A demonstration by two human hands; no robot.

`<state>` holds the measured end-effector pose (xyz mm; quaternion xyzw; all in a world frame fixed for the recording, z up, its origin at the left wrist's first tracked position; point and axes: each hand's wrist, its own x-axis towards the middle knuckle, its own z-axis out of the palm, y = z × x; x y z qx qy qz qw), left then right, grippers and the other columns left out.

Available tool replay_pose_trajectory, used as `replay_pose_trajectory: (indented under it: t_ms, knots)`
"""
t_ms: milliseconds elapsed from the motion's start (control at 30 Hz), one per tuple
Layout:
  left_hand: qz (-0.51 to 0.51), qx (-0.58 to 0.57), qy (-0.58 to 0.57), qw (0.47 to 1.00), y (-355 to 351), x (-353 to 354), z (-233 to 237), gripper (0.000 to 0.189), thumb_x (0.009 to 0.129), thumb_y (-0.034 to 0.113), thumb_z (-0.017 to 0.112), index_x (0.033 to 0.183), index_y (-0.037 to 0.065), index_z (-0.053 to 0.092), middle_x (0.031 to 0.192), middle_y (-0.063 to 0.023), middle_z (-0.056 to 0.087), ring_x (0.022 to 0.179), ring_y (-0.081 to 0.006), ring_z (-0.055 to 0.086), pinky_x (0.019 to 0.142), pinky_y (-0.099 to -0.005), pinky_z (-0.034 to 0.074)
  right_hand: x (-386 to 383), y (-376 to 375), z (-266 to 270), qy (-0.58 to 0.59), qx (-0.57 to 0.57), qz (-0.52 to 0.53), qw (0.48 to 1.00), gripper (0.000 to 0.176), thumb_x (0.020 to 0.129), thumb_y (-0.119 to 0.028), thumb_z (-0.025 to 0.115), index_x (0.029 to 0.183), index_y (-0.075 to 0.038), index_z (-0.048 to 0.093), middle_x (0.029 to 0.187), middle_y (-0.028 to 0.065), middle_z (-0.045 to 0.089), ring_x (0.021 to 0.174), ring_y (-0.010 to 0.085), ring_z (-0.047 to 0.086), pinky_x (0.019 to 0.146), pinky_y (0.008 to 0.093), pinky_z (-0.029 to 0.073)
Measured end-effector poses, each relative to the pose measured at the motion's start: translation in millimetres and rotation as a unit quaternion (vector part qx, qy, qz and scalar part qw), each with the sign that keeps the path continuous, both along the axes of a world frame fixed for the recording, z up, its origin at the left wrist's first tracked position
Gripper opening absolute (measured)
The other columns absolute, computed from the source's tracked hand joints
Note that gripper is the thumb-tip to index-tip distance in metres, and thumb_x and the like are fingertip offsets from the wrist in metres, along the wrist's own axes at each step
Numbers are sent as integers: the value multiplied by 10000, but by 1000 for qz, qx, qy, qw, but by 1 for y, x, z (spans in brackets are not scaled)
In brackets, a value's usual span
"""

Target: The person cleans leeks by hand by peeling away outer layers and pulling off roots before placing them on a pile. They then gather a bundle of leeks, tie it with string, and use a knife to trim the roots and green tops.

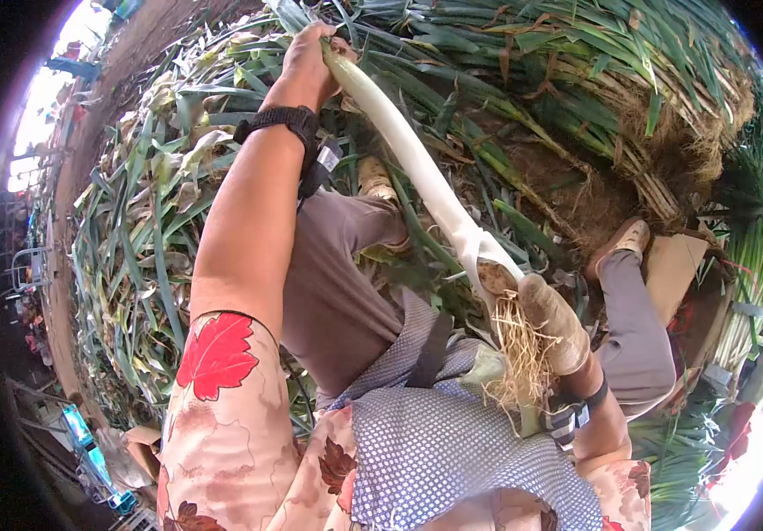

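A long leek (408,146) stretches diagonally between my hands, green at the upper end and thick and white along its shaft. My left hand (315,62), bare with a black strap at the wrist, is closed around the green upper part. My right hand (554,323), in a dirty light glove, is closed at the root end. There, a layer of white outer skin (485,252) stands split away from the shaft beside a brown-soiled patch. Dry, straw-coloured roots (521,358) hang beside the glove, over my lap. My right fingertips are partly hidden.
Loose leaves and peelings (160,203) are heaped on the left. A pile of leeks (576,53) with roots lies at the upper right. Bundled leeks (758,301) stand at the far right, near a cardboard piece (675,270). My legs (346,292) are bent below the leek.
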<state>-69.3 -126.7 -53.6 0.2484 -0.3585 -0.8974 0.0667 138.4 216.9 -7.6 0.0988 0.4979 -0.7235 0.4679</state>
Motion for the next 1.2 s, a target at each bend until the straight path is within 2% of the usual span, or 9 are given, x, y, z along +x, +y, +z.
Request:
replay_pose_trajectory:
  t_ms: [500,633,667,733,833,867,933,1033,1200]
  knots:
    - [31,-37,-74,996,-13,-3,-35,132,765,44,547,858,64,456,666,-49,438,501,-179,462,470,-362,452,20,33,4,-24,60,44,997,393,821,-327,595,972,31,544,803,41,577,710,88,542,597,235,446]
    - [79,-196,-66,975,-90,4,-35,170,779,174,528,848,41,449,714,-92,503,574,-217,518,540,-369,486,62,96,2,98,252,26,962,345,811,-256,557,1001,31,586,837,81,619,693,138,556,654,278,457]
    - [124,-115,-93,981,-111,0,-37,201,769,202,540,841,36,452,744,-94,516,582,-229,517,549,-381,487,60,103,-2,234,328,71,912,320,807,-239,551,989,19,600,835,103,623,695,160,564,659,292,457]
    - [139,-164,-114,970,-87,13,-18,245,738,170,577,886,16,455,742,-103,509,624,-260,537,565,-401,490,40,97,-3,44,476,70,876,276,815,-217,516,954,-6,627,816,158,629,713,222,597,684,308,464]
    - [234,-124,26,964,-75,3,-6,310,710,108,608,942,-14,444,781,-138,524,680,-296,562,586,-447,495,12,141,-95,151,568,162,793,360,812,-293,539,1054,-25,551,982,247,565,864,346,577,729,388,455]
    - [243,-136,38,960,-73,3,-5,335,701,88,618,961,-24,440,794,-149,529,699,-308,570,593,-462,497,-14,122,-69,135,600,256,746,466,808,-299,571,1134,21,478,1105,232,549,1032,365,524,907,403,416]
    - [254,-184,40,949,-80,0,-3,359,699,69,622,971,-43,416,811,-171,530,659,-309,574,542,-442,509,-24,125,-87,445,696,244,508,501,798,-308,590,1172,5,475,1170,219,513,1088,343,493,920,385,401]
    - [252,-251,75,932,-83,-1,-6,369,704,29,623,966,-72,384,814,-192,529,578,-285,573,476,-396,521,-59,71,-49,504,539,18,674,530,813,-354,580,1188,4,472,1185,211,504,1087,332,493,940,403,369]
    - [303,-183,109,929,-31,8,31,369,707,-26,621,953,-95,356,792,-196,523,537,-260,579,431,-357,527,-75,-43,-21,688,401,20,604,644,813,-541,485,1164,-1,489,1108,206,547,1057,331,508,914,425,373]
